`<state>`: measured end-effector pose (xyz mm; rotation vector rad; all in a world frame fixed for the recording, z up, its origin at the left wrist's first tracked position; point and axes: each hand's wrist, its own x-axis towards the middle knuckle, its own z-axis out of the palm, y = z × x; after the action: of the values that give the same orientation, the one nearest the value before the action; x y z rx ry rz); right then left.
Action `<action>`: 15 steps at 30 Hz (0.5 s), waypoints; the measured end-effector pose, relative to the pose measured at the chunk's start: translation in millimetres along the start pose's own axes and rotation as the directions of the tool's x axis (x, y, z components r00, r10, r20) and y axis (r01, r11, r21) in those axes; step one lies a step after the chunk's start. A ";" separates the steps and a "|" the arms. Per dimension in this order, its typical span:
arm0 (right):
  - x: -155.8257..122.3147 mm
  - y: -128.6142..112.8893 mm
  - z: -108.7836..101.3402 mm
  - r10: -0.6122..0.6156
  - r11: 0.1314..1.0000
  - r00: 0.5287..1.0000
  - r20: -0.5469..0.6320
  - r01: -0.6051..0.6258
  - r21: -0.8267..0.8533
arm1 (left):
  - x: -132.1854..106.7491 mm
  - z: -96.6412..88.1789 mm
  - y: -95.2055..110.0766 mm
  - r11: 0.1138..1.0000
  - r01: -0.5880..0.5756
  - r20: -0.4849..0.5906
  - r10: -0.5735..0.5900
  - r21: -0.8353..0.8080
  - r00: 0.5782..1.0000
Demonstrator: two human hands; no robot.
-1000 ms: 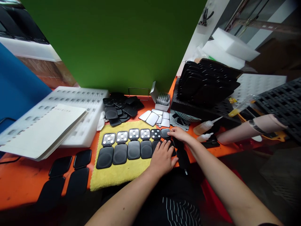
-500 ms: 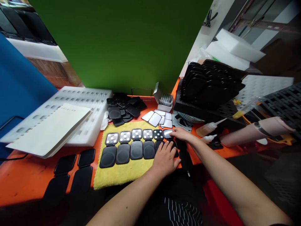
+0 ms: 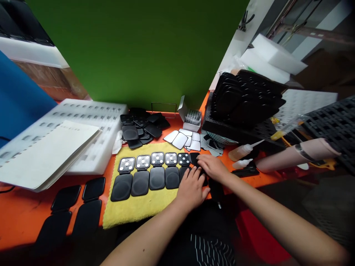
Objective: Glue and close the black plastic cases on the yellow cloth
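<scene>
Hinged black two-panel pads lie open in a row on a yellow cloth (image 3: 133, 212). Several upper panels (image 3: 143, 161) show pale round spots; the lower panels (image 3: 140, 183) are plain black. My left hand (image 3: 192, 188) rests with fingers spread over the lower panels at the right end of the row. Just above it, my right hand (image 3: 213, 167) has its fingers closed at the right edge of a black square plate (image 3: 194, 158) in the upper row. My right thumb is hidden, and both hands cover part of the last pads.
White cards with dark borders (image 3: 180, 140) and a pile of loose black pads (image 3: 130, 133) lie behind the cloth. A small box of tubes (image 3: 192, 120) stands nearby. Dropper bottles (image 3: 240, 152) are at right; a notebook (image 3: 55, 147) sits on white foam (image 3: 88, 164) at left.
The last upper square, pale and shiny before, now looks black. My right hand has shifted lower with more fingers over the square's edge. My left hand stays on the pads; the view has shifted slightly.
</scene>
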<state>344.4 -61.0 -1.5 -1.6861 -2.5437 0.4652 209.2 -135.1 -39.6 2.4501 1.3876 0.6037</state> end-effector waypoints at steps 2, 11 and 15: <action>-13.0 -2.7 8.8 -0.099 0.995 0.995 -0.010 0.099 0.015 | 0.7 -0.3 -0.2 1.000 0.000 0.010 0.000 0.002 1.000; -1.4 1.2 15.3 -0.061 0.998 0.998 0.028 0.061 -0.009 | 2.0 1.1 0.7 1.000 0.002 0.035 -0.002 0.026 0.999; 3.6 -0.5 14.6 -0.072 0.997 0.995 0.067 0.073 -0.017 | 2.3 2.5 -0.1 1.000 0.001 0.038 -0.002 0.025 0.999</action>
<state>339.4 -61.1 -15.7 -1.6040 -2.6543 0.5015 211.4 -133.1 -41.3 2.4665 1.3910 0.5399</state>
